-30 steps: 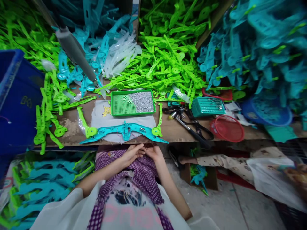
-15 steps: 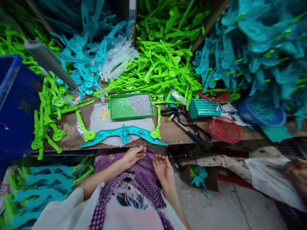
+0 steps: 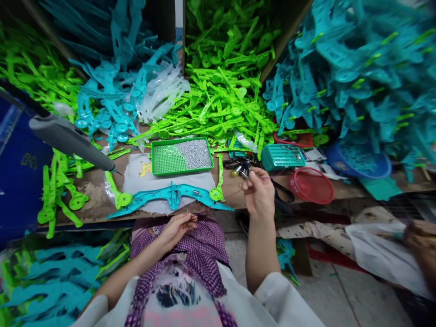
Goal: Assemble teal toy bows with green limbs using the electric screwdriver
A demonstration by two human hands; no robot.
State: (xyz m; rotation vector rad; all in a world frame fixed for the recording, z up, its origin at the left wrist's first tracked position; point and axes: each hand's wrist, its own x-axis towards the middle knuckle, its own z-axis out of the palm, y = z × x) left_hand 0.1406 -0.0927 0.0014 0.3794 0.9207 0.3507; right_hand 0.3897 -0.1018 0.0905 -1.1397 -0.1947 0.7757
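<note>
A teal bow-shaped plastic part point(image 3: 170, 196) with green end pieces lies on a white cloth point(image 3: 136, 175) at the table's near edge. My left hand point(image 3: 177, 227) rests on my lap just below it. Its fingers are curled, and what they hold is hidden. My right hand point(image 3: 259, 193) is raised over the table edge beside the black scissors point(image 3: 284, 196). Its thumb and fingers pinch a thin thread that sticks out to the right. A green tray point(image 3: 166, 159), half covered with small silvery screws, sits behind the teal part.
A grey power screwdriver point(image 3: 68, 138) hangs at the left over the table. Heaps of green point(image 3: 221, 100) and teal point(image 3: 340, 72) plastic parts crowd the back and right. A teal basket point(image 3: 282, 156), red basket point(image 3: 311, 185) and blue crate point(image 3: 20, 172) stand around. Another person's leg point(image 3: 306, 227) shows at the right.
My hands were together at the table edge; my right hand has lifted away up and to the right, over the table beside the scissors. My left hand stays on my lap. The screwdriver swung left.
</note>
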